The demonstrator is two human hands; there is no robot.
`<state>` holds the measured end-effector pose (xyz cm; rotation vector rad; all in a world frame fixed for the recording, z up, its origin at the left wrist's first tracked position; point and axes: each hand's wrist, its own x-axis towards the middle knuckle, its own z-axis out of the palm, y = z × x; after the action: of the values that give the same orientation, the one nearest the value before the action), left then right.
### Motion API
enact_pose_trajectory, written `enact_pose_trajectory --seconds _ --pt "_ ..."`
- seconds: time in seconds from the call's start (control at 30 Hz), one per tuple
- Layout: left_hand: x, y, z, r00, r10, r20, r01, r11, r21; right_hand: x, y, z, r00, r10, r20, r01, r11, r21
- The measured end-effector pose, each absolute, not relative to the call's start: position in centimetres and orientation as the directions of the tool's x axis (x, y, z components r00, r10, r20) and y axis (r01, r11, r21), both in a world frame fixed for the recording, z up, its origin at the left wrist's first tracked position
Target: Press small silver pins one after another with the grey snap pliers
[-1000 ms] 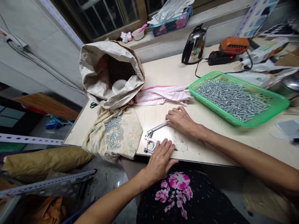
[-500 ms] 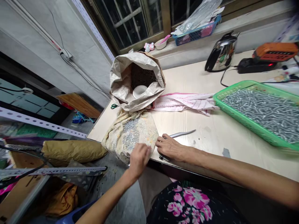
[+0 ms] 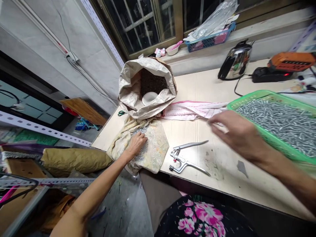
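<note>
- The left hand (image 3: 138, 144) had moved onto the small metal pieces (image 3: 142, 152) heaped on the patterned cloth (image 3: 159, 144), fingers curled down; whether it gripped any could not be told.
- The pliers (image 3: 189, 163), now let go, lay spread on the table (image 3: 187, 130), suggesting work had shifted to the pieces.
- The right hand (image 3: 237, 135) had lifted beside the green basket (image 3: 281, 147), fingers loosely bent; blur hid any grip.
- The orange pack (image 3: 291, 62) bore unreadable marking.

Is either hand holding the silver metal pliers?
No, the silver metal pliers lie on the pale tabletop, with the left hand over the yellowish patterned cloth and the right hand apart from them.
</note>
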<state>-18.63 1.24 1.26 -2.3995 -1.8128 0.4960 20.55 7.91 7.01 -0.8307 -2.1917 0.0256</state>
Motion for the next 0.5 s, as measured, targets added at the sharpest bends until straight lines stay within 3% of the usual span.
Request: enact_pose_trajectory --seconds 0.1,0.17,0.23,0.3,0.37,0.43,0.5 --pt "-18.6 1.8 1.5 0.26 0.938 -0.228 0.914 -0.316 -0.254 25.4 8.7 9.2 -0.351 0.714 0.605 0.86 0.502 -0.093" --pt "-18.6 2.1 1.6 0.264 0.937 -0.228 0.917 -0.317 -0.242 26.4 8.0 8.7 -0.309 0.778 0.546 0.912 0.405 -0.06" --pt "-18.4 2.4 1.8 0.251 0.944 -0.213 0.929 -0.297 -0.223 25.5 6.3 6.6 -0.387 0.775 0.5 0.834 0.526 -0.17" --pt "-17.9 2.3 2.2 0.217 0.963 -0.157 0.957 -0.242 -0.161 23.2 4.1 3.6 -0.546 0.724 0.422 0.643 0.684 -0.344" --pt "-16.9 1.8 2.6 0.124 0.989 -0.074 0.992 -0.125 -0.005 20.5 2.1 0.5 -0.689 0.67 0.274 0.524 0.723 -0.45" --pt "-15.2 0.7 2.9 -0.009 0.999 -0.049 0.97 0.021 0.241 18.4 0.7 -1.7 -0.752 0.639 0.164 0.515 0.724 -0.459" --pt "-13.2 -0.7 3.0 -0.113 0.985 -0.13 0.857 0.162 0.489 17.2 0.1 -3.0 -0.765 0.634 0.116 0.537 0.727 -0.429"
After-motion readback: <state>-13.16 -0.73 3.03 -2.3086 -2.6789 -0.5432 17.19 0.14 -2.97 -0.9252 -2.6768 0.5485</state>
